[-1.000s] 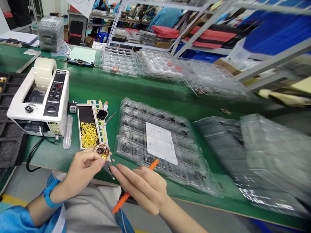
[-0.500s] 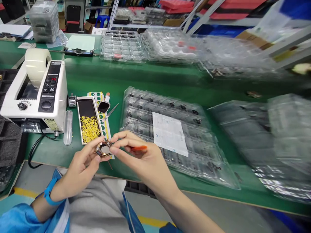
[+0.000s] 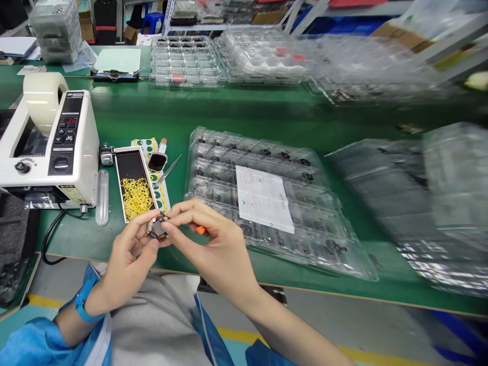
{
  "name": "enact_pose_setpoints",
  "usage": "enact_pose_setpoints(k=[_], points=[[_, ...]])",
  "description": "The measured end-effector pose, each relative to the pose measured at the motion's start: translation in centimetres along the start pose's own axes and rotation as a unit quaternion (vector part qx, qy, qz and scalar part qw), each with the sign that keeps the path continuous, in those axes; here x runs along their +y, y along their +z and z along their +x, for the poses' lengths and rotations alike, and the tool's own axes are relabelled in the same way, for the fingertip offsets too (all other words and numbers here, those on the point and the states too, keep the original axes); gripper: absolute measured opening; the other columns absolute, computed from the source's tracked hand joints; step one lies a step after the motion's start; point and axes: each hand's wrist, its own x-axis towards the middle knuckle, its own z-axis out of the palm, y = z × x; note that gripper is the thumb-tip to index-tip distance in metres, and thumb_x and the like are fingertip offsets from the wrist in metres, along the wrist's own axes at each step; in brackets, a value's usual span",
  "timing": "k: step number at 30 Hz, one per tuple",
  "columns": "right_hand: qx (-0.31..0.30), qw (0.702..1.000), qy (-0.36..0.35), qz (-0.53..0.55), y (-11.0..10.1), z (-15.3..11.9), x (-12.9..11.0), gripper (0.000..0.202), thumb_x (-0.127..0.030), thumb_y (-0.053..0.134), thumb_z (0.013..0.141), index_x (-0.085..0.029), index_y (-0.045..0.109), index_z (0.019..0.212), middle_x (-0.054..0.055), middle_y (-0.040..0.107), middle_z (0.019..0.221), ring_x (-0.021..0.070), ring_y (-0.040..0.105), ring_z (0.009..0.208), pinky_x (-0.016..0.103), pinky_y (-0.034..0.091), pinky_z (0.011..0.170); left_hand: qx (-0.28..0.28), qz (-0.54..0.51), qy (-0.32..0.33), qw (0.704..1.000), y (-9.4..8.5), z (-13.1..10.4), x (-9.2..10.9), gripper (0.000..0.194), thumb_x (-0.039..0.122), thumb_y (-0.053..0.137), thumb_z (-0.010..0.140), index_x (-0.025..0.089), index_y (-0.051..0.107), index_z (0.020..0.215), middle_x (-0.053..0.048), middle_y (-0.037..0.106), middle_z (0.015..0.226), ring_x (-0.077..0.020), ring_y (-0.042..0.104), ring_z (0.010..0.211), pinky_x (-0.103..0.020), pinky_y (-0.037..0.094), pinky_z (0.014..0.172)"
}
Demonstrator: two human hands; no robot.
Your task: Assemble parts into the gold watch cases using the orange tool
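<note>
My left hand (image 3: 131,256) pinches a small round part (image 3: 155,227) with a metallic, coppery rim, holding its left and lower side. The thumb and index finger of my right hand (image 3: 215,244) close on the right edge of the same part. An orange-tipped item (image 3: 201,230) shows inside my right palm; the rest of it is hidden by the fingers. Just behind my hands lies a narrow box (image 3: 130,168) with yellow rings (image 3: 136,198). Beside it are a dotted strip (image 3: 161,190), a smartwatch (image 3: 157,161) and pointed tweezers (image 3: 170,169).
A white tape dispenser (image 3: 68,147) stands at the left, near a clear oblong case (image 3: 102,198) and a tally counter (image 3: 107,154). Clear trays (image 3: 308,234) bearing a paper sheet (image 3: 263,198) cover the bench to the right. More trays (image 3: 185,61) line the back.
The camera view has shifted slightly. My right fingers have moved a little closer around the round part, and less of the orange-tipped item shows. Both hands keep hold of the part.
</note>
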Motion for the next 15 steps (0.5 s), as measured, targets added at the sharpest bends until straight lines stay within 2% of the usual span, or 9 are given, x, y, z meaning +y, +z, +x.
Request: enact_pose_setpoints(k=[3,7,10,12,15], points=[[0.016,0.999,-0.038,-0.03,0.5,-0.28,0.16,0.015,-0.009,0.065,0.087,-0.019,0.065,0.076,0.001,0.065,0.084,0.0126,0.062,0.076,0.024,0.052,0.066,0.031,0.006,-0.002,0.999,0.56,0.43,0.08,0.027,0.033,0.07,0.09,0.02,0.063,0.113,-0.008,0.075,0.108,-0.0208,0.072,0.099,-0.025,0.062,0.077],[0.032,0.992,-0.095,-0.07,0.99,-0.48,0.41,0.015,-0.007,0.063,0.088,-0.019,0.059,0.08,0.001,0.063,0.085,0.0132,0.062,0.077,0.024,0.05,0.065,0.077,0.0,0.005,0.997,1.0,1.02,-0.06,0.026,0.036,0.076,0.085,0.019,0.064,0.101,-0.004,0.077,0.088,-0.0173,0.075,0.081,-0.022,0.061,0.07],[0.051,0.989,-0.101,-0.096,1.08,-0.57,0.62,0.013,-0.011,0.065,0.089,-0.02,0.057,0.093,0.003,0.062,0.088,0.0145,0.061,0.077,0.025,0.049,0.062,0.1,-0.004,-0.004,0.995,1.17,1.13,-0.33,0.032,0.042,0.078,0.082,0.018,0.063,0.097,-0.004,0.076,0.081,-0.0184,0.075,0.074,-0.024,0.061,0.066],[0.03,0.991,-0.087,-0.102,0.94,-0.5,0.7,0.011,-0.013,0.063,0.091,-0.02,0.057,0.097,0.004,0.061,0.092,0.016,0.062,0.081,0.026,0.05,0.064,0.111,0.007,-0.012,0.994,1.18,1.04,-0.52,0.036,0.046,0.078,0.08,0.018,0.062,0.097,-0.006,0.076,0.085,-0.0202,0.075,0.074,-0.027,0.062,0.065],[-0.018,0.991,-0.091,-0.097,0.54,-0.1,0.69,0.01,-0.012,0.057,0.093,-0.02,0.056,0.086,0.004,0.06,0.087,0.0168,0.061,0.081,0.027,0.051,0.066,0.105,0.026,-0.02,0.994,0.85,0.97,-0.58,0.034,0.044,0.076,0.082,0.018,0.061,0.097,-0.005,0.075,0.086,-0.0203,0.073,0.078,-0.029,0.061,0.07]])
